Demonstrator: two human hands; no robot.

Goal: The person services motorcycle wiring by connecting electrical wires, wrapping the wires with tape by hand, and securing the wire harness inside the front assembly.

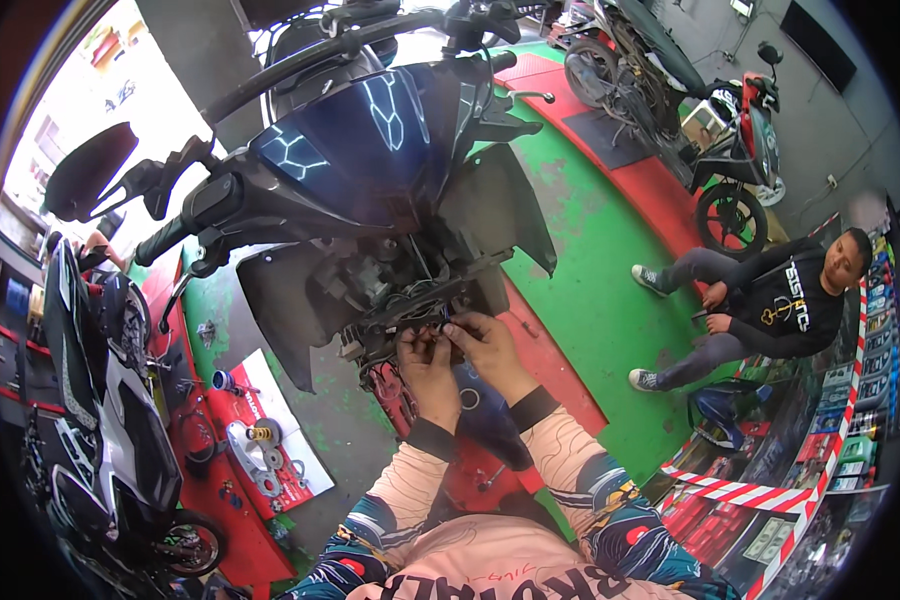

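Observation:
Ahead of me stands a motorcycle with a dark blue front cowl [345,140], its inner parts and wiring [378,335] exposed below the handlebar. Close against this opening, my left hand [430,375] is closed, thumb and fingers pinched together. My right hand [492,352] meets it from the right, also pinching at the fingertips. Whatever lies between the fingers is too small and too covered to name. Dark side panels [280,300] flank the exposed parts. Under my wrists shows a dark blue body panel [485,410].
On the left, metal parts lie on a red and white sheet [285,450] beside a white and black motorcycle [115,410]. A person in a black top [785,300] sits at the right. Behind them are a glass display counter [750,520] and another motorcycle [660,80] on a red platform.

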